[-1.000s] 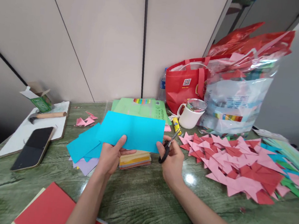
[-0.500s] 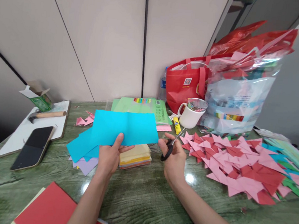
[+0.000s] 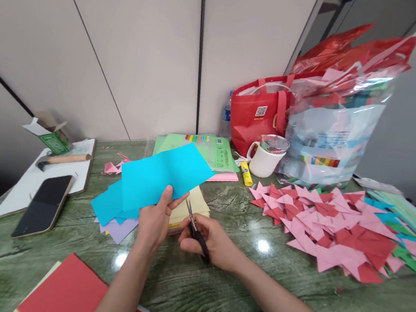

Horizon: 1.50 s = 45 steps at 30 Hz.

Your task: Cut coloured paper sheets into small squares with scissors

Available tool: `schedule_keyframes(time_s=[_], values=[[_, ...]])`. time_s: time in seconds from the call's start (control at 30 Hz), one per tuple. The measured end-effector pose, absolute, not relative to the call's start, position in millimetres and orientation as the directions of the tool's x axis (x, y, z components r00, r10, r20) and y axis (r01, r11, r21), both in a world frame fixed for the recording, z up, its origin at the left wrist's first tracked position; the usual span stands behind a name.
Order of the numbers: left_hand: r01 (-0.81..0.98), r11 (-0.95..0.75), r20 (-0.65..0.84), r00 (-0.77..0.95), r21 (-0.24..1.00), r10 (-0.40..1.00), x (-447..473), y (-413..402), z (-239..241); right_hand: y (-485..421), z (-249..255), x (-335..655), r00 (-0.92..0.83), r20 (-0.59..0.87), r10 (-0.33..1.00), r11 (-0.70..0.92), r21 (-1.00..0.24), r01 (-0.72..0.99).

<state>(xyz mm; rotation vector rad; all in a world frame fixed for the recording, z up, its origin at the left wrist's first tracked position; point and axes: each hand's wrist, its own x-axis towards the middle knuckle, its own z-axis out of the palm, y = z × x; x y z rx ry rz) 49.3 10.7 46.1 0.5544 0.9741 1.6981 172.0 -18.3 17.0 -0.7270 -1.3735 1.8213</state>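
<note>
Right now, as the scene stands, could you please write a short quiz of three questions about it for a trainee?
1. True or false: the left hand holds a blue sheet lifted above the table.
2. What is in the grip of the right hand? A. scissors B. a glue stick C. a hammer
3. Short answer: which two colours dominate the pile of folded paper pieces on the person's right side?

Key: 1. true. 2. A. 3. pink and red.
</note>
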Motion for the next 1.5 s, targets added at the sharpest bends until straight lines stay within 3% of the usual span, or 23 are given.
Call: schedule_keyframes(time_s=[0.83, 1.17, 1.5], values=[[-0.536, -0.104, -0.126, -0.375, 0.838, 0.918, 58, 7, 48, -22, 15, 170, -0.562, -0.047, 0.826, -0.159, -0.975, -0.152], [-0.362, 0.108, -0.245, -0.356, 0.926, 0.902, 62, -1, 21, -19, 19, 169, -0.501, 0.029, 0.865, -0.100, -0.968, -0.229], [-0.228, 0.067, -0.160, -0.422, 0.971, 0.892, 55, -2, 7, -18, 18, 170, -0.489, 0.057, 0.870, -0.072, -0.968, -0.241]])
